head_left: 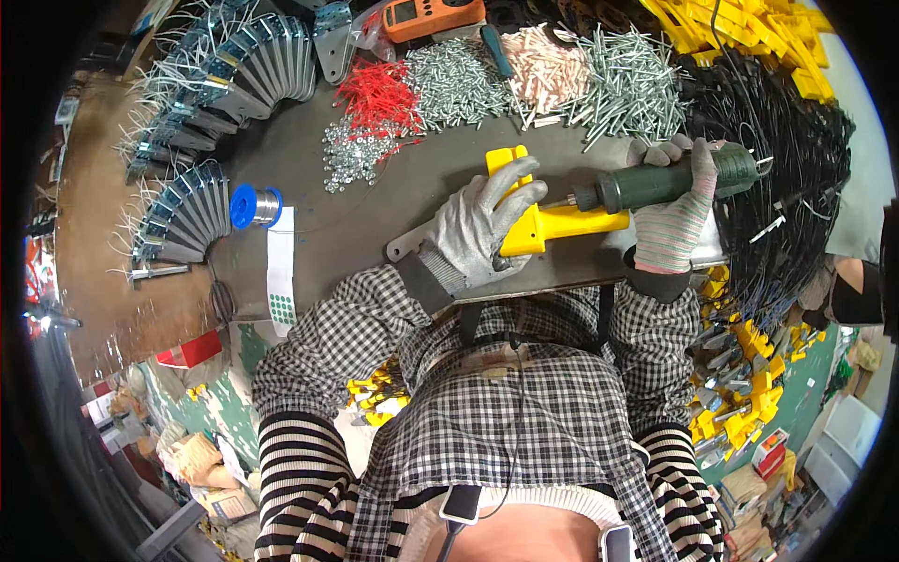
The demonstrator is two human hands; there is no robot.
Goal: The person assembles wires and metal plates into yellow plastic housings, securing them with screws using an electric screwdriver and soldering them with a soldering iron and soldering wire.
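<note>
My left hand (482, 225), in a grey work glove, presses down on a yellow plastic part (552, 223) that lies on a grey metal bracket (407, 245) at the near edge of the bench. My right hand (676, 220), in a striped glove, grips a green electric screwdriver (670, 181) held sideways. Its tip points left and meets the yellow part just beside my left fingers.
Behind the hands lie heaps of silver screws (459, 82), red ties (376, 94), pale plugs (543, 64) and small washers (351, 155). Black cables (777, 122) and yellow parts (749, 28) fill the right. Fanned metal brackets (187, 201), a solder spool (253, 206) and a sticker strip (281, 272) sit left.
</note>
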